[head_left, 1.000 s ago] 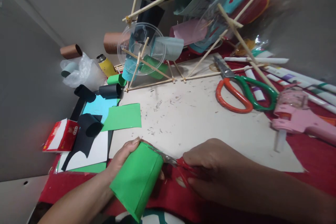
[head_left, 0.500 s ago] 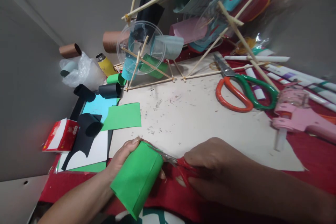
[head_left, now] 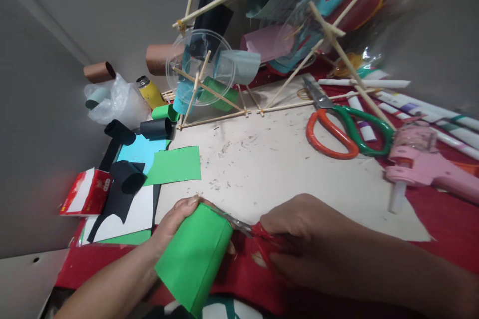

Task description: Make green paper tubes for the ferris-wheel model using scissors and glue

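My left hand (head_left: 172,223) is wrapped round a curled sheet of green paper (head_left: 193,258), holding it as a tube near the front edge. My right hand (head_left: 305,239) is closed on small red-handled scissors (head_left: 250,230), whose blades meet the top edge of the green paper. Both hands sit over a beige cardboard sheet (head_left: 284,169) laid on a red cloth (head_left: 454,224).
A stick frame (head_left: 239,50) with clear discs and coloured paper pieces stands at the back. Large orange-and-green scissors (head_left: 342,127) and a pink glue gun (head_left: 426,164) lie right. Green, blue, black and white paper sheets (head_left: 149,169), a red box (head_left: 88,192) and a yellow bottle (head_left: 149,92) lie left.
The green paper has shifted slightly lower and leftward in my left hand; the scissors stay at its upper edge. Otherwise only a small camera shift.
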`<state>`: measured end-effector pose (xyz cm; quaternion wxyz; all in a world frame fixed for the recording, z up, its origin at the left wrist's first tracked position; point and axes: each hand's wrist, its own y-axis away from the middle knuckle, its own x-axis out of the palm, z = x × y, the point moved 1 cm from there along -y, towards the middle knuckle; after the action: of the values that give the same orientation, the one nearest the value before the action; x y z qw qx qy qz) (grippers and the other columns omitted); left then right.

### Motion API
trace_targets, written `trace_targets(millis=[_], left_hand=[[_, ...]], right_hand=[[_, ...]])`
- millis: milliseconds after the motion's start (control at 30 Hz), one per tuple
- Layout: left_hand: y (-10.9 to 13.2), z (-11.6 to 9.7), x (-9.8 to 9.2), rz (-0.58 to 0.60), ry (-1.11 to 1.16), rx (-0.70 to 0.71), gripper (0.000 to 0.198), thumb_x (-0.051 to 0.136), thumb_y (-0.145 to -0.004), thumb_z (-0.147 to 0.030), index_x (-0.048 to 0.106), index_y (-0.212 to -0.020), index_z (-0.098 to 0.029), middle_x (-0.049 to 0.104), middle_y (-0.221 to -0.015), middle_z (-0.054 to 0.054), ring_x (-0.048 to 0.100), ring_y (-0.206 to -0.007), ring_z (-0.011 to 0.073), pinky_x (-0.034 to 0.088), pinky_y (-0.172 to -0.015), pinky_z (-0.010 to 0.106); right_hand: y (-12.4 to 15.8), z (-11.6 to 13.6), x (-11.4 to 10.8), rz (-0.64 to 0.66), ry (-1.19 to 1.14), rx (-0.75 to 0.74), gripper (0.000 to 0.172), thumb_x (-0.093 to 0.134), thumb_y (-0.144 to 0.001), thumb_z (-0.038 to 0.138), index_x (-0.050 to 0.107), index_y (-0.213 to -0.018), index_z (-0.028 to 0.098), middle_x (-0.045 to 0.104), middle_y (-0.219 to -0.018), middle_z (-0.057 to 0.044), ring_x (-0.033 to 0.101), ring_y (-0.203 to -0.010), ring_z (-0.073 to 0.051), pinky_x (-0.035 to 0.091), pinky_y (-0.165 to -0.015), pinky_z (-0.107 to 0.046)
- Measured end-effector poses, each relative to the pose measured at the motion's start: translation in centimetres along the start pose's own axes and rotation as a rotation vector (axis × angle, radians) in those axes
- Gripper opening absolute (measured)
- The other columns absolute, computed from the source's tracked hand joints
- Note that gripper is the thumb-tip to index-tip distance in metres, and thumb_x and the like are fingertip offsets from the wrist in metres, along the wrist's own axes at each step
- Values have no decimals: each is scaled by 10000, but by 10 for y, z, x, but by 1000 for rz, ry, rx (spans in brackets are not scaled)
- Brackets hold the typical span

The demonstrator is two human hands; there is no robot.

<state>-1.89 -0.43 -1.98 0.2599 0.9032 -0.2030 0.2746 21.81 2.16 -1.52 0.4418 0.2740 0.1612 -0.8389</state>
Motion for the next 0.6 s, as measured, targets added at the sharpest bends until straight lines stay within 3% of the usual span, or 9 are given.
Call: trace_targets(millis=[400,600], left_hand=[[3,-1,3,-79,-95,91,370,560,-901,-428,708,-811,-101,764,-733,148,735,-650,272,553,-601,319],[4,-2,4,-89,-93,53,373,610,-870,-436,729,-855,-84,768,-731,151,741,-652,267,554,-598,301]], right_hand=[[-2,7,-10,-18,77,10,223,502,-810,147,447,-598,192,508,-523,51,388,-476,-77,232,-475,-256],[-1,8,-12,-2,70,20,210,517,-781,137,444,-593,194,512,-518,47,408,-480,-83,249,-482,-256]])
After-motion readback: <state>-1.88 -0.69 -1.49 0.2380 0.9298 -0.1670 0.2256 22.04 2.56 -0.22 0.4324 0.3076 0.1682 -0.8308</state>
